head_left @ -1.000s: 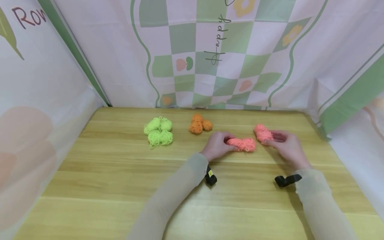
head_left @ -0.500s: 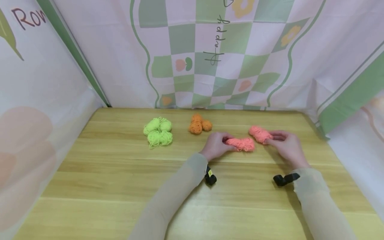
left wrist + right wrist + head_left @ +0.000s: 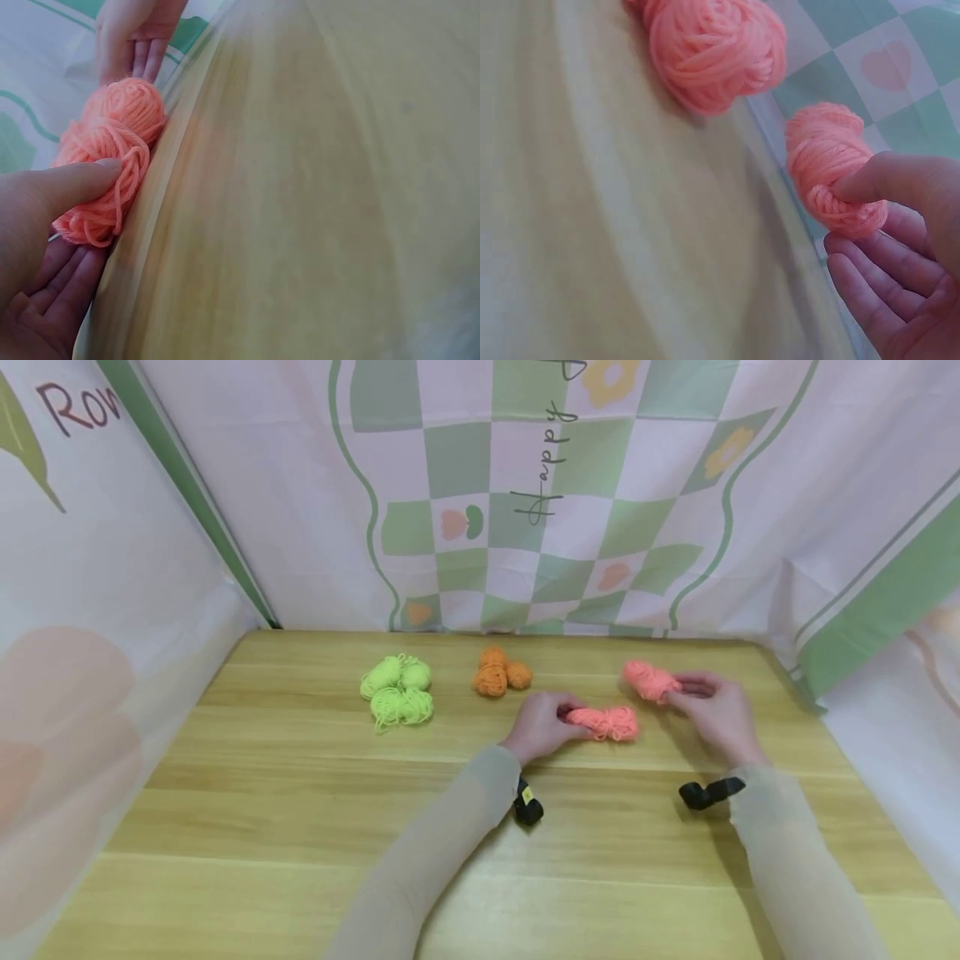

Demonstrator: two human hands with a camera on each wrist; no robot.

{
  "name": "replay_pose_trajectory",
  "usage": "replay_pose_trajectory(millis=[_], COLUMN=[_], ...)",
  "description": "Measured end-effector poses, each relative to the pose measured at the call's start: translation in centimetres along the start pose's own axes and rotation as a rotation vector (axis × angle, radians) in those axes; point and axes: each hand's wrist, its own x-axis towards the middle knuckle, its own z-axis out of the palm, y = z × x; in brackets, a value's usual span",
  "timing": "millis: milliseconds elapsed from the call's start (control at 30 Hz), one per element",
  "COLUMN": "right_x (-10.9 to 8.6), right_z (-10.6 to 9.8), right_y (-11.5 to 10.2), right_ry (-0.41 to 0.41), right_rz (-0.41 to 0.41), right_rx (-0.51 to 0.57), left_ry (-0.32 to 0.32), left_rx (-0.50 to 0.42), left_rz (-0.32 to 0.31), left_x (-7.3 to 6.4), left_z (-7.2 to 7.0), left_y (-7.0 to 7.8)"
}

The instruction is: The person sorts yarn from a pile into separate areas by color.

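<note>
Two small skeins of coral-pink yarn are in the hands. My left hand (image 3: 542,727) grips one pink skein (image 3: 613,724) by its left end, low over the wooden table, with the thumb across it in the left wrist view. To its right, my right hand (image 3: 717,714) pinches the other pink skein (image 3: 649,682) between thumb and fingers. In the right wrist view, that second skein (image 3: 829,169) is raised off the tabletop and stands apart from the first skein (image 3: 716,52).
On the table (image 3: 300,810), several lime-green skeins (image 3: 401,705) lie together at the back left. Orange yarn bundles (image 3: 492,673) lie right of them. A printed cloth (image 3: 517,585) hangs behind the table's back edge, with more cloth at both sides.
My right hand has swung its pink skein leftward, then lifted it up and back, tilting its far end left. The left hand and its skein have stayed nearly still.
</note>
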Motion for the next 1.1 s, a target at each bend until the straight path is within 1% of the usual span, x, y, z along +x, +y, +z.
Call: replay_pose_trajectory(millis=[300, 400, 500, 600, 767, 867, 1000, 1100], right_x=[2.0, 2.6, 3.1, 3.5, 3.7, 3.7, 3.6, 3.7], right_z=[0.6, 1.0, 1.4, 1.7, 2.1, 2.2, 2.2, 2.2], right_y=[-1.1, -1.1, -0.9, -0.7, -0.3, -0.2, -0.2, -0.2], right_ry=[-0.046, -0.066, -0.078, -0.086, -0.097, -0.099, -0.109, -0.121], right_rz=[-0.049, -0.044, -0.037, -0.043, -0.074, -0.088, -0.094, -0.092], right_rx=[0.031, 0.06, 0.064, 0.037, -0.013, -0.007, 0.011, 0.001], left_ry=[0.021, 0.019, 0.017, 0.018, 0.024, 0.026, 0.026, 0.026], left_rx=[0.005, 0.009, 0.009, 0.008, 0.015, 0.016, 0.01, 0.005], left_rz=[0.022, 0.015, 0.005, -0.001, 0.009, 0.014, 0.004, -0.004], left_x=[0.1, 0.0, 0.0, -0.1, -0.1, 0.0, 0.0, 0.0], left_z=[0.1, 0.1, 0.1, 0.1, 0.3, 0.3, 0.3, 0.4], left_y=[-0.3, -0.2, 0.0, 0.1, -0.2, -0.3, -0.2, -0.2])
